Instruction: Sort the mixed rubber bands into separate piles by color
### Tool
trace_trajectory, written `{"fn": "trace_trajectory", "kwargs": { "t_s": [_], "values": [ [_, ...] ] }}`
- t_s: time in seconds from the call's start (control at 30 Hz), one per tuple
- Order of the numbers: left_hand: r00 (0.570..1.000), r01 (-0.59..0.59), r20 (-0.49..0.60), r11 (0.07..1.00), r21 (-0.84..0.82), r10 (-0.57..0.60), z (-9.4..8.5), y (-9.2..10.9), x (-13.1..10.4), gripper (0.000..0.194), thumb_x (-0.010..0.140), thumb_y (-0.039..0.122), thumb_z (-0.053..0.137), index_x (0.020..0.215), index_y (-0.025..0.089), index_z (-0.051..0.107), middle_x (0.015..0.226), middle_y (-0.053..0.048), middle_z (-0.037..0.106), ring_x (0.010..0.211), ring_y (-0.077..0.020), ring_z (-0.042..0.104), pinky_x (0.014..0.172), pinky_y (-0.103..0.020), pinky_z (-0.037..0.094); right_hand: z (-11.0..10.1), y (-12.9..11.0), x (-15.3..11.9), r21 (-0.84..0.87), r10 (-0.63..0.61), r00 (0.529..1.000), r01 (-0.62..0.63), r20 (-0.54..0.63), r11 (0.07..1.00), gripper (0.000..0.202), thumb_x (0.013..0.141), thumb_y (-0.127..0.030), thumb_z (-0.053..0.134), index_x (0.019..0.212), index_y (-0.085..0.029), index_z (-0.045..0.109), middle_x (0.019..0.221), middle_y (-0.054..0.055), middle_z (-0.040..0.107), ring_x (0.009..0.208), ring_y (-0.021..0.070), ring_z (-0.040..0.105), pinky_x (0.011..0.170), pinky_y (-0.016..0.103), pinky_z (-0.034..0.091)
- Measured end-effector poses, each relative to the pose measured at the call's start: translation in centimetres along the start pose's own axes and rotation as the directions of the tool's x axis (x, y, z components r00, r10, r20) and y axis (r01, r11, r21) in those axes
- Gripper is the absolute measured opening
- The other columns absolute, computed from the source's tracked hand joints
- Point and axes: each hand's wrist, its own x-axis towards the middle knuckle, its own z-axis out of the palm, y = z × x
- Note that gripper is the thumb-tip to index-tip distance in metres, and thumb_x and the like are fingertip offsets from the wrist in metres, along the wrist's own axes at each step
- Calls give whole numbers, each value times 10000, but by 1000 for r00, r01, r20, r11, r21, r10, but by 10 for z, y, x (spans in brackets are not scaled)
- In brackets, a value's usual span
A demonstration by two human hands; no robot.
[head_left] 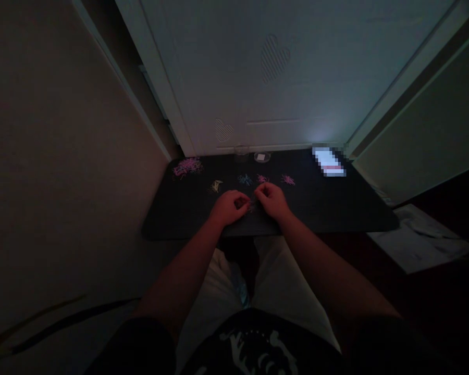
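Note:
My left hand [230, 207] rests low over the dark table [344, 208], its fingers curled together in a pinch. Facing it, my right hand [271, 200] has its thumb and fingertips pressed together too. Between them lies a small pile of thin pieces [252, 203], dim and hard to make out. Just beyond my hands are small piles of thin bits: yellowish [216, 185], blue [244, 179], pink [262, 178] and pinkish purple [288, 179]. Whatever my fingertips hold is too small to tell.
A larger mixed pink-purple pile [187, 166] lies at the table's back left. A clear container [241, 153] and a round clear lid or dish [262, 157] stand by the white panel [226, 67]. A bright, pixelated screen [329, 160] is at the back right.

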Motion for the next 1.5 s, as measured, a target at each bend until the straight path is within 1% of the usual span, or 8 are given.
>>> {"fn": "trace_trajectory", "kwargs": {
  "t_s": [0.1,0.2,0.43,0.73,0.83,1.17,1.33,1.5],
  "values": [
    [1000,-4,-4,1000,17,4,0,-1,0,169,750,246,573,887,194,657,819,-25,626,785,-153,567,732,-284,454,-7,6,2,3,-31,999,31,38,1000,122,736,-293,524,718,-173,533,649,-5,536,588,113,488,560,237,388],
    [999,31,-13,999,9,-31,1,-1,0,158,748,218,560,872,187,652,821,-22,627,746,-138,564,702,-268,453,-10,7,1,-100,-53,995,62,87,993,80,732,-249,521,733,-172,544,675,3,551,603,121,495,583,249,393],
    [995,73,-67,997,-24,-75,3,-4,1,156,752,205,547,868,179,648,816,-19,638,707,-124,556,667,-252,445,-13,5,-6,-370,-172,985,156,-9,916,63,699,-150,502,704,-177,558,720,45,551,703,170,505,673,296,398],
    [986,146,-68,986,-85,-152,2,-5,1,181,775,246,535,898,176,648,778,-15,643,658,-115,554,624,-241,446,-22,1,-10,-380,-220,934,320,282,868,82,650,-158,551,716,-180,594,811,50,578,809,193,502,788,333,372],
    [984,158,-70,982,-102,-166,2,-5,1,186,771,245,537,900,173,650,764,-13,640,641,-110,549,610,-234,445,-22,0,-13,-410,-235,921,352,310,841,76,650,-178,584,720,-179,612,863,63,582,853,202,497,808,337,366],
    [985,147,-71,981,-128,-157,2,-6,2,187,770,257,540,895,173,650,759,-15,648,642,-113,553,612,-238,449,-21,3,-13,-396,-230,926,340,301,853,60,738,-191,549,709,-179,601,810,50,607,804,181,520,792,328,370],
    [983,163,-62,977,-135,-172,2,-6,2,191,783,261,530,909,172,644,772,-18,653,648,-116,562,614,-239,454,-21,2,-14,-331,-164,957,239,239,913,96,775,-226,530,739,-179,605,780,40,625,761,166,538,714,291,396],
    [995,86,-35,993,-85,-89,1,-3,1,200,754,263,573,919,182,651,794,-18,639,674,-120,562,637,-246,455,-19,-2,-16,-288,-76,967,147,245,946,121,785,-254,526,760,-175,614,739,20,636,650,132,539,609,249,388]
  ]
}}
